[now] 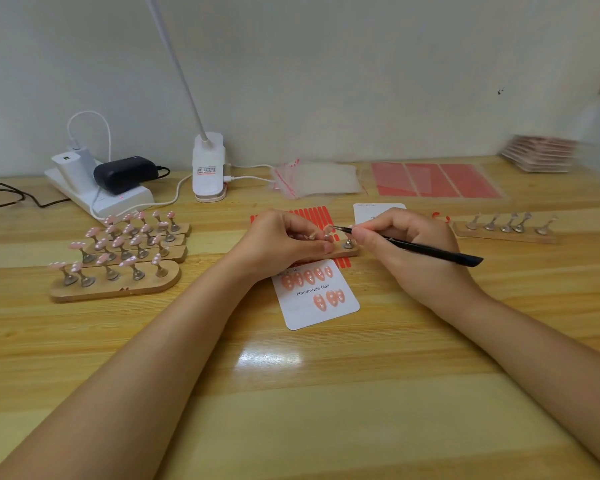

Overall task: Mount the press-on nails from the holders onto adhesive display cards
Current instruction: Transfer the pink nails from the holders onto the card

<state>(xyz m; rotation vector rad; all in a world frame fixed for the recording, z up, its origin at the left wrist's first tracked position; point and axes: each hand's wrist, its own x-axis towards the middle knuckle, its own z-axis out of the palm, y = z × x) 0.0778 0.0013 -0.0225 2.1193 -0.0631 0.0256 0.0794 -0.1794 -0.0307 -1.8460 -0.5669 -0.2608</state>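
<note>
Nearest you on the wooden worktop (326, 393) lies the display card (317, 296), a white rectangle printed "Handmade Nail". Its long axis runs away from you, tilted a little to the left at the far end. Eight press-on nails (308, 276) already sit on it, five in the far row and three in the near row, their long axes roughly along the card's.

Just beyond the card, your left hand (281, 242) has its fingers curled round a small wooden holder (347, 251), whose long axis runs left to right across the far end of the card. Your right hand (404, 242) grips a black tweezer-like tool (420, 249), fingers clenched on it; the tool lies almost level, its tip pointing left at a stand on that holder and its butt pointing right. Whether a nail is at the tip, you cannot tell.

To the left stand four holders of pink nails (118, 258), long axes left to right. To the right lies a holder with bare stands (506, 230). Under your hands is a red striped sheet (312, 214), and a second white card (378, 211) lies behind. Farther back are clear bags (316, 180), a red adhesive sheet (437, 180), a lamp base (208, 168) and a power strip (101, 192).
</note>
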